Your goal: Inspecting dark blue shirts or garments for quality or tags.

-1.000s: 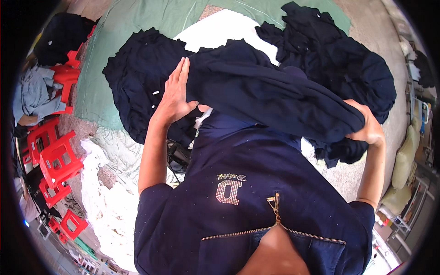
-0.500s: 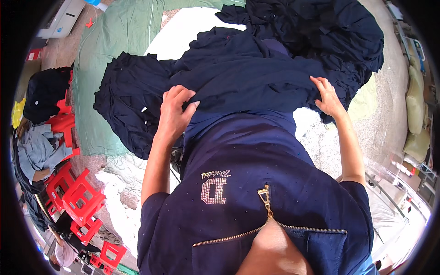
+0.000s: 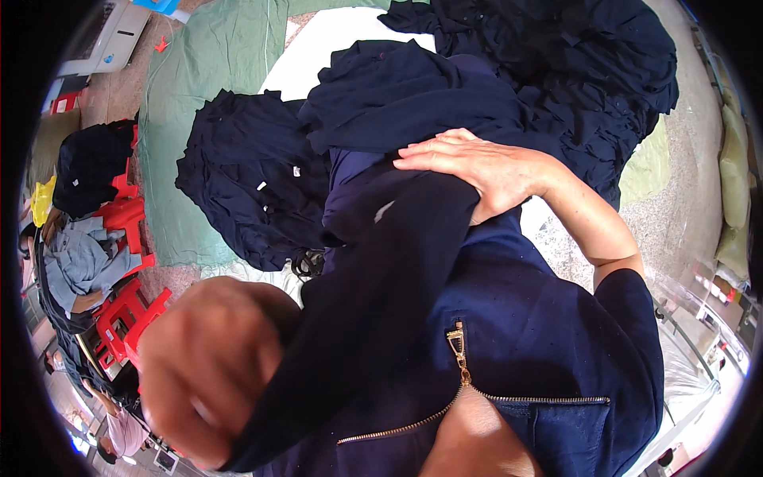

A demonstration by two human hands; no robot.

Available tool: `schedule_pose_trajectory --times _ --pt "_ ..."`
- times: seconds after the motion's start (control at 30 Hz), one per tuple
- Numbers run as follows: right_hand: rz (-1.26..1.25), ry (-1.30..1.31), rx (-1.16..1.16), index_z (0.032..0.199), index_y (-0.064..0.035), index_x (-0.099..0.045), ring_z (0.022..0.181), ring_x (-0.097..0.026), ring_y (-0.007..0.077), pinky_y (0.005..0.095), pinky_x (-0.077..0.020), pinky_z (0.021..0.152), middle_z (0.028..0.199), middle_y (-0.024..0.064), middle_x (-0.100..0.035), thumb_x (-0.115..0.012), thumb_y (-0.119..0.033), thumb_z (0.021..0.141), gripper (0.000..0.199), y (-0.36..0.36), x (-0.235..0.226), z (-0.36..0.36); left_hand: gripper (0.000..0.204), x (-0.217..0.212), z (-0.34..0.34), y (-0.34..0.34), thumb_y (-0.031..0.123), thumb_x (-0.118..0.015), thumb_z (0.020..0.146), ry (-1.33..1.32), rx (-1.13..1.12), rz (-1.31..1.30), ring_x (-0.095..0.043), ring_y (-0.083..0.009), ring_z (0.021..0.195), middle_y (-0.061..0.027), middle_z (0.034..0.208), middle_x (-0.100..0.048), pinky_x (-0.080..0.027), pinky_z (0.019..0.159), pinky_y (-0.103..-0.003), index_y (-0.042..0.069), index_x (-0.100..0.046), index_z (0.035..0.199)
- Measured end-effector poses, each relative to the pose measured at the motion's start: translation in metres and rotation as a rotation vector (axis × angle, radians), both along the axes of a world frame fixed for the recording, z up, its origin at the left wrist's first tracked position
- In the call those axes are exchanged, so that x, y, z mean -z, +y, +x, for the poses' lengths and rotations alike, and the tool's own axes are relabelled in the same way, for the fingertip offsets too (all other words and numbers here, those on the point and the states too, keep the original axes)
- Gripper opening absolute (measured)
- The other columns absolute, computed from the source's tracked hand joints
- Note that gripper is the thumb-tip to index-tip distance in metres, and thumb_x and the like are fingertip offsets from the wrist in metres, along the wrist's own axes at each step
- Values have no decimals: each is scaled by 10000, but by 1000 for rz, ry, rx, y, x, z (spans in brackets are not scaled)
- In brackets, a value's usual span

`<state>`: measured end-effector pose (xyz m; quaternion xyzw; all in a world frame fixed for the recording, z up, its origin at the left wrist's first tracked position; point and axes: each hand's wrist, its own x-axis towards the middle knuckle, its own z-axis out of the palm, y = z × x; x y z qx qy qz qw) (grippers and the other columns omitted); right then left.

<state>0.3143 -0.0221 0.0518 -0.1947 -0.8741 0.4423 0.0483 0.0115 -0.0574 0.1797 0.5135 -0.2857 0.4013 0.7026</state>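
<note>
A dark navy garment [image 3: 381, 270] lies across my lap, one part of it pulled up in a taut strip toward the lower left; its exact kind does not show. My left hand [image 3: 214, 366], large and slightly blurred, is raised close and closed in a fist on the end of that strip. My right hand [image 3: 485, 171] rests flat on the garment over my lap, fingers stretched out toward the left, its thumb partly hidden by the cloth. A small light mark shows on the strip. The garment's farther part [image 3: 413, 95] lies bunched beyond my right hand.
More dark garments lie in a heap [image 3: 246, 175] at the left and a larger pile [image 3: 572, 79] at the far right. Under them spread a green sheet [image 3: 175, 159] and a white one [image 3: 310, 56]. Red plastic stools [image 3: 119, 318], some with clothes on them, stand at the left.
My left hand has come up and nearer, down-left in the picture, drawing part of the garment with it. My right hand has moved left from the garment's right end to its middle.
</note>
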Motion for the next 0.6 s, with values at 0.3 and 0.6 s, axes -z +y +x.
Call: schedule_pose_trajectory --times 0.3,0.6 --pt "-98 -335 204 1179 -15 -558 1063 -651 397 482 -515 911 1053 225 -695 -696 -200 712 521 -20 23 1 489 159 -52 63 454 -602 985 1952 -1123 -101 -592 -203 752 -140 798 -660 -490 775 -347 -33 -650 992" --pt "-10 -305 81 1413 48 -480 1245 -568 361 448 -432 1066 1332 245 -559 -702 -382 878 721 -29 12 -71 737 246 -3 162 451 -735 868 1588 -1021 -234 -579 -303 1234 -241 1317 -608 -412 1076 -365 -82 -557 1345"
